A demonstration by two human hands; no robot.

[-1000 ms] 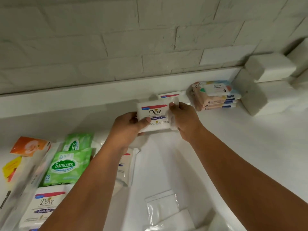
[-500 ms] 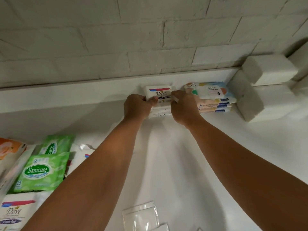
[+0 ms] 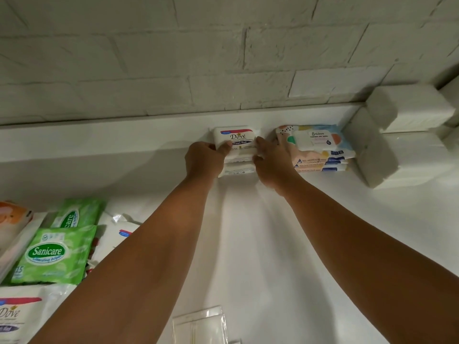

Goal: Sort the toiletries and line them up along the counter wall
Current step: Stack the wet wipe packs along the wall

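Both ends of the soft, rectangular Dove pack (image 3: 236, 138) are pinched by my left hand (image 3: 203, 158) and right hand (image 3: 272, 161), atop a stack (image 3: 239, 169) against the smooth white counter wall (image 3: 119, 139).

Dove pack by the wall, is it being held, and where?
Both hands: the left hand grips the left end of the Dove pack, thumb on its face; the right hand grips its right end.

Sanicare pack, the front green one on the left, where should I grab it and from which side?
Probably its right edge. The Sanicare pack lies flat, label up, a thin soft pouch, with an orange and white pack against its left side and the near Dove pack at its near end. Come from the right, thumb on top, fingers underneath.
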